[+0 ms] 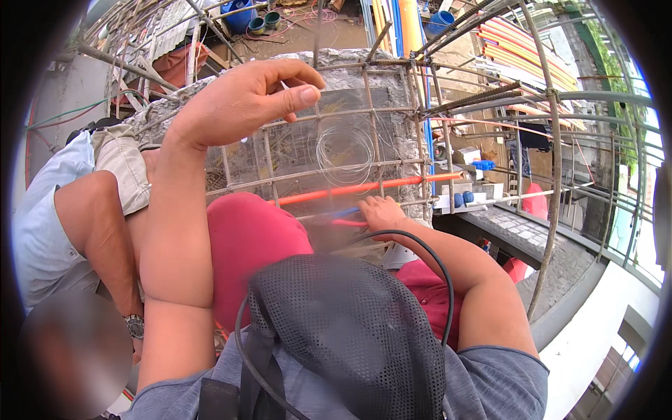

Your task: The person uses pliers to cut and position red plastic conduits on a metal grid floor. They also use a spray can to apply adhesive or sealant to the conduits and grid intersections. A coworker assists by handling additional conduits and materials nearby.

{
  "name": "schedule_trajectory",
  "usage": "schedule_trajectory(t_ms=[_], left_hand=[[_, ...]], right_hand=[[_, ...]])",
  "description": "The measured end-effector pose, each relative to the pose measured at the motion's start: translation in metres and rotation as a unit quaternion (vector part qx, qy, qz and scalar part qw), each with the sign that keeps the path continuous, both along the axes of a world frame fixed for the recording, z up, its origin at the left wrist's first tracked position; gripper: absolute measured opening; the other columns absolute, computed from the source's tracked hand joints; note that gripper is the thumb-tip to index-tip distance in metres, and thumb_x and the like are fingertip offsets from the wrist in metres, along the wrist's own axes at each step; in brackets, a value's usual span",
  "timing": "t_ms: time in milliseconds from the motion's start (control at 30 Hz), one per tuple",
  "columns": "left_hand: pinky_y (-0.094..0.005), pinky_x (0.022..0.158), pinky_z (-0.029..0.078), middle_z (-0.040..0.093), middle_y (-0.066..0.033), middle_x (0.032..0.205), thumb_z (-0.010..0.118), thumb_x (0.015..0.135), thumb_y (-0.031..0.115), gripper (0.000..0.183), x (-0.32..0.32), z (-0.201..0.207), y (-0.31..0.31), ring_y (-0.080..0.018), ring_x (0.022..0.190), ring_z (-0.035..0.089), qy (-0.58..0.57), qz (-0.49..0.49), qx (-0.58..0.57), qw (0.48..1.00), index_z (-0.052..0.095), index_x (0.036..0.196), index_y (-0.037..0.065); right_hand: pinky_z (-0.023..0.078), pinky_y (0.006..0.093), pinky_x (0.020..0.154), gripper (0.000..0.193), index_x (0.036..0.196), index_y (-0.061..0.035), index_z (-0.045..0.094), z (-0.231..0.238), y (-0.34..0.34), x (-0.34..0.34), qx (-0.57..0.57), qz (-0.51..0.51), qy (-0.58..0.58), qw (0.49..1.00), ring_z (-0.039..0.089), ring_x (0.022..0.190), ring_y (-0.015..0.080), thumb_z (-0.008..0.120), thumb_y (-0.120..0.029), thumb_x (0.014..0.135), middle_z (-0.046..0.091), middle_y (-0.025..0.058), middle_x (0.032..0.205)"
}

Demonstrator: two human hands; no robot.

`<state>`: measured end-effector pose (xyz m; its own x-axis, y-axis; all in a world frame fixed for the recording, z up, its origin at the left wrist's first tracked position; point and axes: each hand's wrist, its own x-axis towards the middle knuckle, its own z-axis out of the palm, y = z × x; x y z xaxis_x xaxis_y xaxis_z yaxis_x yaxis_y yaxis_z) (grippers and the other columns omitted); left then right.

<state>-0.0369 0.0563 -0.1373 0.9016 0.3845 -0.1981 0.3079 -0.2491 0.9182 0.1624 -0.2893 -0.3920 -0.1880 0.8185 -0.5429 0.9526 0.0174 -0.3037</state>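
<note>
My left hand (pixel 253 99) is raised above a grid of steel rebar (pixel 269 155), thumb and fingers curled close together. Whatever may be between those fingertips is too thin or hidden to make out. Low over the near side of the grid, my right hand (pixel 382 212) is closed on a pair of pliers (pixel 348 223) with one red and one blue handle. Blur hides the jaws. A loose coil of thin wire (pixel 372 150) lies on the grid between my hands. Just beyond my right hand, an orange conduit pipe (pixel 357 188) runs across the bars.
Close on my left crouches another person (pixel 52 217), one arm reaching down. Rebar ends (pixel 483 98) stick out at the right, near an upright pole (pixel 553 154). Rough concrete (pixel 343 57) edges the grid. Beyond lie orange pipes (pixel 525 52) and a blue barrel (pixel 238 15).
</note>
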Motion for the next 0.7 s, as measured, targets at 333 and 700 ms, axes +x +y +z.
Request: schedule_trajectory(t_ms=[333, 700], left_hand=[[-0.0306, 0.089, 0.055, 0.077, -0.0042, 0.105, 0.068, 0.110, 0.027, 0.032, -0.069, -0.115, 0.001, -0.0115, 0.097, 0.068, 0.132, -0.017, -0.142, 0.981, 0.074, 0.126, 0.000], [-0.0364, 0.097, 0.058, 0.078, -0.0123, 0.117, 0.067, 0.109, 0.025, 0.032, -0.124, -0.259, -0.081, -0.0204, 0.110, 0.074, 0.179, 0.123, -0.282, 0.935, 0.074, 0.129, 0.001]], right_hand=[[0.056, 0.0505, 0.098, 0.056, 0.131, -0.0016, 0.072, 0.210, -0.023, 0.137, -0.312, -0.137, 0.068, 0.938, 0.073, 0.116, 0.0428, 0.073, -0.029, 0.082, 0.076, 0.0257, 0.121], [0.058, 0.0401, 0.070, 0.037, 0.117, -0.0012, 0.076, 0.233, -0.061, 0.201, -0.432, -0.426, -0.033, 0.794, 0.077, 0.078, 0.0229, 0.063, -0.021, 0.089, 0.078, 0.0127, 0.089]])
